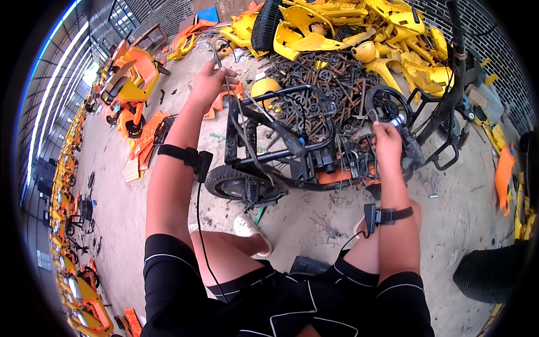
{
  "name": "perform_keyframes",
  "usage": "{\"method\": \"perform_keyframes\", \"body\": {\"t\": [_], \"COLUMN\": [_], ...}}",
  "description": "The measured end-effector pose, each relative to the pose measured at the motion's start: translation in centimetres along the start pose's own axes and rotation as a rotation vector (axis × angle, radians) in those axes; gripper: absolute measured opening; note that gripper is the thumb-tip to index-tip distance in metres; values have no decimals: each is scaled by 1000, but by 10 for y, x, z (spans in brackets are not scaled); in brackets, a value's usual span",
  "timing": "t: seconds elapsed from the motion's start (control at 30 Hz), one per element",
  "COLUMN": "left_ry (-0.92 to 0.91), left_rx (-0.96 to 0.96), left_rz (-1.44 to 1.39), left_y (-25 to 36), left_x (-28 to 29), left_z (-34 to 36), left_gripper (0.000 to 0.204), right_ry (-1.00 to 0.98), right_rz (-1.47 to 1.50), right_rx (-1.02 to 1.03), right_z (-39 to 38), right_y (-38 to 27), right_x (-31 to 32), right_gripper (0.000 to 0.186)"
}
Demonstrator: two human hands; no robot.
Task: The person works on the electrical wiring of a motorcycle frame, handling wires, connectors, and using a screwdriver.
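A stripped black scooter frame (331,126) stands in front of me, with its rear wheel (233,184) at the left and its front wheel (387,104) at the far right. My left hand (213,83) is raised above the rear end, fingers bent around a long grey cable (247,143). That cable loops from above the hand down to the frame near the rear wheel. My right hand (387,143) is closed beside the steering end, among loose wires (356,160). A thin curved piece shows just above its fingers; what they grip is mostly hidden.
Beyond the frame lies a heap of rusty metal parts (320,73), with yellow body panels (337,28) piled behind it. Orange and yellow scooters (132,73) line the left side. A black ribbed object (488,272) lies at the right, and an orange panel (503,180) beyond it.
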State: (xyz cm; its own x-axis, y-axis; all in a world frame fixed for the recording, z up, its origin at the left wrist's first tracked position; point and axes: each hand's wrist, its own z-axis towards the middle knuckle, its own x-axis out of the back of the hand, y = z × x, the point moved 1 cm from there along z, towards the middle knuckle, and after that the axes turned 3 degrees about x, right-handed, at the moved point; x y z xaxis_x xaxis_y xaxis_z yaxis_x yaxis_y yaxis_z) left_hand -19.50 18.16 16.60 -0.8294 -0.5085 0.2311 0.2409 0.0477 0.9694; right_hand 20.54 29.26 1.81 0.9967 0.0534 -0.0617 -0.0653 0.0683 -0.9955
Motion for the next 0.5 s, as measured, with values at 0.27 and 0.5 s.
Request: {"method": "perform_keyframes", "body": {"t": [0.27,0.5], "left_ry": [9,164], "left_rx": [-44,321], "left_rz": [514,251], "left_y": [-84,-121], "left_x": [2,54], "left_z": [72,41], "left_gripper": [57,60], "right_ry": [-8,-26], "right_rz": [-99,-134], "right_rx": [14,15], "right_z": [1,-4], "right_y": [2,12], "right_x": [-10,0], "right_gripper": [22,20]}}
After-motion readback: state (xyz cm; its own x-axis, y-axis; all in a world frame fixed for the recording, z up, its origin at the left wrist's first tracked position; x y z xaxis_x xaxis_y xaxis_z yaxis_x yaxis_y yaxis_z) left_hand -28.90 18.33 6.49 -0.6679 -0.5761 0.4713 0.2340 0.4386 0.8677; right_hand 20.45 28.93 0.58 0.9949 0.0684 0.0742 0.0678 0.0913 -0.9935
